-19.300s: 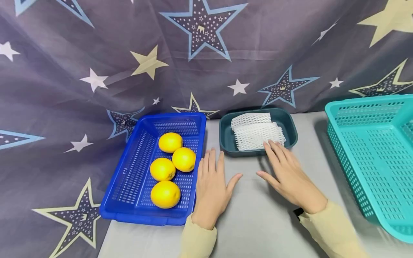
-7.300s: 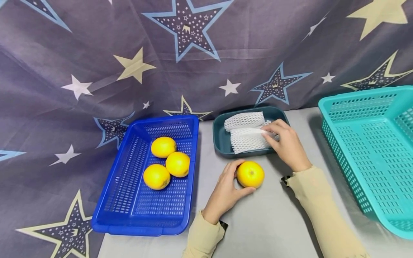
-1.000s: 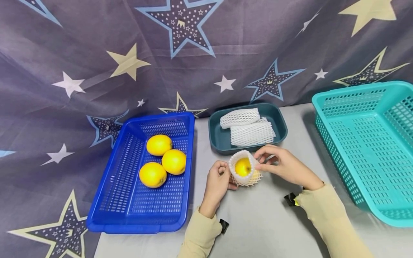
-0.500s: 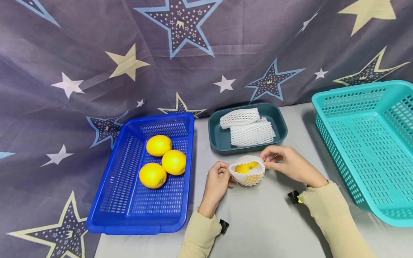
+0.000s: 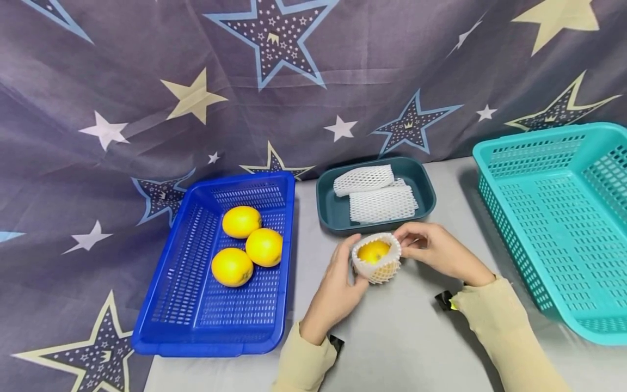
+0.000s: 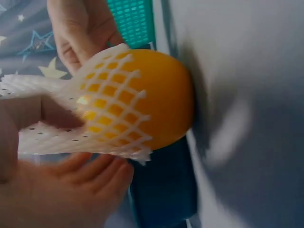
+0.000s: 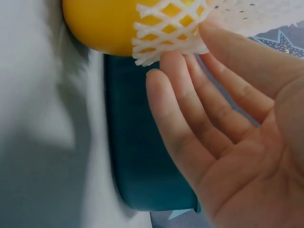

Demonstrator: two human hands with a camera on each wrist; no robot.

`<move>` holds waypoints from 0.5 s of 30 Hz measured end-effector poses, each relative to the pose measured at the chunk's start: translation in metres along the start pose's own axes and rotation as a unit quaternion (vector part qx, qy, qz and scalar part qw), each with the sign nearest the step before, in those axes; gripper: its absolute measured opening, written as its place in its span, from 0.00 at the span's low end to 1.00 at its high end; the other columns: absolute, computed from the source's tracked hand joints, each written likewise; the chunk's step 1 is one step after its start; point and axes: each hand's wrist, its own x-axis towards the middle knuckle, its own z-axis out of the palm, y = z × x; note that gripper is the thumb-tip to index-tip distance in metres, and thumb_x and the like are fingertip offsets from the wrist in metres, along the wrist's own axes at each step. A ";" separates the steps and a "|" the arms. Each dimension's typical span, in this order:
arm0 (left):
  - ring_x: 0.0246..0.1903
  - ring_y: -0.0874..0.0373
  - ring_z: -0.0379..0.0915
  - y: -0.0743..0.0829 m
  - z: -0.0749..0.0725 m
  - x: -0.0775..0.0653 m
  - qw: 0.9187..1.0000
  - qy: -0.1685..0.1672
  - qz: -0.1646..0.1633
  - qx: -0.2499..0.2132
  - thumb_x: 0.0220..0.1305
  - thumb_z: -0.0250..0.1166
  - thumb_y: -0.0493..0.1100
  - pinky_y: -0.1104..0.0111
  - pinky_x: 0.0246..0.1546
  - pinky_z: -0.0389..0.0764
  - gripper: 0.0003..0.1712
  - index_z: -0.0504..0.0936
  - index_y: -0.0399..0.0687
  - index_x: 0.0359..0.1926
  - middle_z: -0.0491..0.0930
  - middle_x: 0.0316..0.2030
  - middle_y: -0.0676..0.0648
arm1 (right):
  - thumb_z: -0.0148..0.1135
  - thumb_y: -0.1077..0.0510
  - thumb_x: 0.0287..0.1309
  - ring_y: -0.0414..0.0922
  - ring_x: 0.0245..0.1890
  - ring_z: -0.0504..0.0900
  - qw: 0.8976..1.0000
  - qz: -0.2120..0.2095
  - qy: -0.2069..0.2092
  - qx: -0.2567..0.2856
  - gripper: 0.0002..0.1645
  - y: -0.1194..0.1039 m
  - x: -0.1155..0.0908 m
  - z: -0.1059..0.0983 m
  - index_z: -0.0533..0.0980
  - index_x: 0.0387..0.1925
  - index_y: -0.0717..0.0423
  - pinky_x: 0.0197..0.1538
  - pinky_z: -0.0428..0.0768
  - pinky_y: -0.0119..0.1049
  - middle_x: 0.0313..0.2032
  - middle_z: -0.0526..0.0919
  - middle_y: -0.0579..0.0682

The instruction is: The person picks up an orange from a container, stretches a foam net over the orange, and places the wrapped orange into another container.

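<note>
Before me on the table stands an orange partly inside a white foam net sleeve, its top showing through the sleeve's open mouth. My left hand holds the sleeve's left side, thumb toward me and fingers behind. On the other side, my right hand pinches the sleeve's rim between thumb and forefinger. In the left wrist view the netting covers the orange's upper part, while its lower part is bare; my thumb is blurred there. The right wrist view shows my other right fingers extended beside the netting.
Behind the orange, a dark teal tray holds several white foam net sleeves. A blue basket with three oranges stands at left, a turquoise basket at right. A star-patterned curtain hangs behind.
The sleeve's mouth was stretched wide half a second ago and is now rounder. My left hand has shifted from pinching its edge to reaching around its side; my right hand keeps its pinch.
</note>
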 end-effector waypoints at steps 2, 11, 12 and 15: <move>0.70 0.55 0.58 0.003 -0.001 -0.001 0.999 -0.032 0.009 0.008 0.61 0.64 0.31 0.55 0.71 0.63 0.43 0.57 0.46 0.74 0.60 0.72 0.46 | 0.65 0.68 0.60 0.40 0.37 0.82 1.000 -0.004 -0.001 0.000 0.12 0.000 -0.001 0.000 0.81 0.45 0.59 0.44 0.82 0.31 0.40 0.85 0.50; 0.68 0.53 0.63 -0.001 0.005 0.001 0.998 -0.022 0.002 0.052 0.60 0.73 0.49 0.56 0.70 0.65 0.48 0.57 0.43 0.74 0.66 0.68 0.45 | 0.70 0.60 0.58 0.39 0.38 0.84 0.999 0.008 -0.033 0.003 0.14 0.003 -0.001 -0.002 0.82 0.47 0.58 0.42 0.83 0.32 0.39 0.86 0.48; 0.68 0.53 0.63 -0.003 0.006 0.002 0.998 -0.022 -0.001 0.055 0.60 0.73 0.49 0.56 0.70 0.65 0.49 0.57 0.43 0.74 0.66 0.68 0.45 | 0.70 0.60 0.58 0.39 0.38 0.84 0.999 0.008 -0.038 0.003 0.15 0.004 -0.001 -0.002 0.82 0.48 0.58 0.42 0.84 0.32 0.40 0.86 0.48; 0.68 0.52 0.63 -0.006 0.007 0.003 0.998 -0.025 -0.010 0.057 0.58 0.75 0.47 0.56 0.70 0.65 0.50 0.57 0.43 0.74 0.66 0.69 0.44 | 0.70 0.61 0.58 0.40 0.39 0.84 0.999 0.005 -0.049 0.001 0.16 0.006 -0.001 -0.003 0.82 0.48 0.59 0.43 0.84 0.31 0.41 0.86 0.49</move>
